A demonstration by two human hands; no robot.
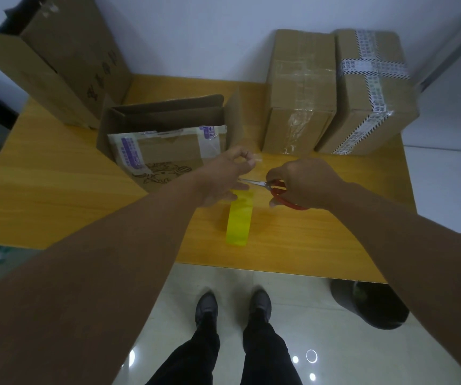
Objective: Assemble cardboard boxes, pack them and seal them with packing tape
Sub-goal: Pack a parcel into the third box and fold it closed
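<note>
An open cardboard box [168,140] with old tape on its flaps stands at the middle of the wooden table [57,195]. A yellow roll of packing tape [239,218] stands on edge in front of it. My left hand [223,179] hovers above the roll and pinches the clear end of the tape strip between thumb and fingers. My right hand [304,182] grips red-handled scissors [276,190], whose blades point left toward the left hand, across the strip.
Two sealed boxes stand at the back right, one with clear tape [298,93], one with printed tape [368,93]. A large open carton [57,65] leans at the back left. A dark bin [371,304] stands on the floor under the table's right corner.
</note>
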